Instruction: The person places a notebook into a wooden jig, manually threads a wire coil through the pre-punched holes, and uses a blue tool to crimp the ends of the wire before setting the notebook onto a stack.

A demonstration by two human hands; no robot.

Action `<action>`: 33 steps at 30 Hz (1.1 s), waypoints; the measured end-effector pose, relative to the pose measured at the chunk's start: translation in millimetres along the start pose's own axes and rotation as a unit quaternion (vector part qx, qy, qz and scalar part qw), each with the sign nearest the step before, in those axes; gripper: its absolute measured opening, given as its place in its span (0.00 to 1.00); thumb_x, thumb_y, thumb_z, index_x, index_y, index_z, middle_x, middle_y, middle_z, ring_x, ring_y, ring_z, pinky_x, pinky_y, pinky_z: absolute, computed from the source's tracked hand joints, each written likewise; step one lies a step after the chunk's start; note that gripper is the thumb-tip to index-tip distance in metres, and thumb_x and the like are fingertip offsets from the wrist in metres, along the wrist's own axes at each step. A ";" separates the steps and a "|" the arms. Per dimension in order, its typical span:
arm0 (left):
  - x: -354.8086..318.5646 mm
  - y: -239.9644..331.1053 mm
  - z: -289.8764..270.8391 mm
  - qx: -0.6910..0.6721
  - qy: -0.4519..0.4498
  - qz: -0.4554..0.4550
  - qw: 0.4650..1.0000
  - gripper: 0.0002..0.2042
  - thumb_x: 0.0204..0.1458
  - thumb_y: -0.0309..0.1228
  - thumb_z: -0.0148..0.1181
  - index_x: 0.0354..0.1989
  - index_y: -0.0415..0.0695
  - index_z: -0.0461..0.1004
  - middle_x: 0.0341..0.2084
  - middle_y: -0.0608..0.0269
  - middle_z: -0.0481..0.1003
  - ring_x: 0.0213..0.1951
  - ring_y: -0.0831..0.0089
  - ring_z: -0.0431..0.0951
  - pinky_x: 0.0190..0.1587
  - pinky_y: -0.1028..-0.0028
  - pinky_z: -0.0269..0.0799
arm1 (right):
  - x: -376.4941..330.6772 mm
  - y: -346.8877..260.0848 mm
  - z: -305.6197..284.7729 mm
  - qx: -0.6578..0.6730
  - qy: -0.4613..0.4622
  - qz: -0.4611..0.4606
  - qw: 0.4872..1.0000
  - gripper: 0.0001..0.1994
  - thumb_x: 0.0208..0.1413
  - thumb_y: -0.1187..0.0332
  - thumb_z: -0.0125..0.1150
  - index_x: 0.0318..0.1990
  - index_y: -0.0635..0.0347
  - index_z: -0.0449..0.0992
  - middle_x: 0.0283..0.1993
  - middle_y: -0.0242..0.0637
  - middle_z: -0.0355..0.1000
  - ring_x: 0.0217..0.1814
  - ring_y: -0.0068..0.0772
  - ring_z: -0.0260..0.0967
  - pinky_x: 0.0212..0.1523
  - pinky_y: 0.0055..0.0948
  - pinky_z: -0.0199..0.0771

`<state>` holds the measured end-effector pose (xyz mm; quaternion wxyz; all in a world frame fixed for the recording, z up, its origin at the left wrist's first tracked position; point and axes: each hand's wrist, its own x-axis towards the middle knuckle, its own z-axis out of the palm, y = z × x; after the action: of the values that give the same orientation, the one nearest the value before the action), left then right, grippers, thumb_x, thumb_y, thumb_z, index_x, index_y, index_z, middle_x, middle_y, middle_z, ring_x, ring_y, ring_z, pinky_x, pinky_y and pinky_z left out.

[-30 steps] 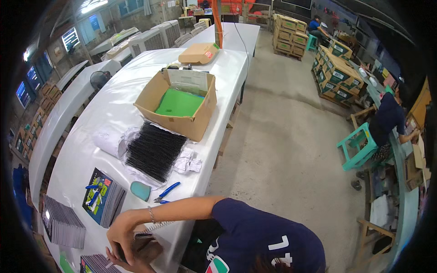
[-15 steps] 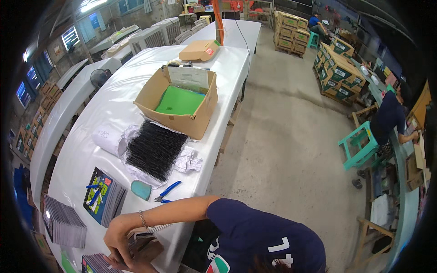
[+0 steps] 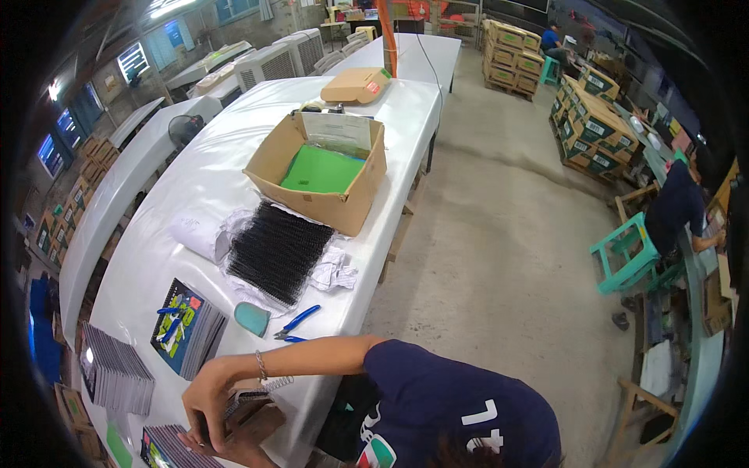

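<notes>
Hands [image 3: 214,409] stay clasped on spiral notebook [image 3: 250,405], unmoved.

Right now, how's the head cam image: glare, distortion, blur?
Head view: heavy fisheye, table edges bow toward a black rim; soft sheen on the white top, none blown out; centre box sharp; hands low near the rim, slightly soft.

- A single head-worn fisheye view looks steeply down from above the long white-covered desk [image 3: 179,195], which runs away towards the top edge.
- The nearest things sit at the bottom edge: the person's dark blue shirt shoulder [image 3: 437,398] and forearm.
- The concrete floor [image 3: 499,234] fills the right, and straight edges bend near the rim.
</notes>
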<state>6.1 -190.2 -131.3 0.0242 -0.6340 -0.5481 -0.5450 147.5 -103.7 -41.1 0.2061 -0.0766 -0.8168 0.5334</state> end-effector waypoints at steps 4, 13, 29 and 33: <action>3.7 -2.4 -0.4 0.008 -0.002 0.002 1.000 0.43 0.39 0.27 0.67 0.66 0.37 0.49 0.55 0.45 0.59 0.56 0.52 0.61 0.60 0.54 0.57 | 2.6 -0.7 -0.6 -0.033 -0.008 0.038 0.999 0.25 0.39 0.51 0.75 0.45 0.54 0.83 0.38 0.38 0.81 0.39 0.31 0.76 0.40 0.30 0.73; 4.4 -5.6 -1.1 0.022 -0.001 0.009 1.000 0.41 0.40 0.28 0.69 0.64 0.38 0.53 0.57 0.47 0.58 0.60 0.53 0.58 0.64 0.55 0.52 | -4.1 21.1 -1.4 -0.009 0.016 -0.007 1.000 0.29 0.37 0.48 0.74 0.44 0.58 0.82 0.40 0.40 0.80 0.43 0.33 0.76 0.42 0.29 0.73; 34.0 -28.3 -64.3 -0.041 -0.037 -0.127 0.990 0.28 0.34 0.28 0.71 0.46 0.43 0.66 0.51 0.53 0.60 0.57 0.57 0.62 0.59 0.64 0.59 | 26.1 -21.5 -10.8 -0.059 -0.051 0.123 0.989 0.31 0.48 0.53 0.69 0.59 0.56 0.74 0.54 0.44 0.74 0.58 0.36 0.69 0.60 0.31 0.63; 31.6 -50.1 -64.0 -0.128 -0.065 -0.138 0.980 0.23 0.37 0.24 0.67 0.43 0.41 0.65 0.43 0.57 0.65 0.51 0.63 0.67 0.57 0.70 0.61 | 34.5 -22.2 -11.4 -0.126 -0.054 0.073 0.988 0.31 0.47 0.50 0.70 0.58 0.51 0.75 0.57 0.46 0.71 0.60 0.39 0.67 0.61 0.32 0.62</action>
<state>-78.7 -189.4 -111.2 -0.1683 -0.5846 -0.5563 -0.5661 123.3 -91.6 -8.3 0.1103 -0.1326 -0.8798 0.4429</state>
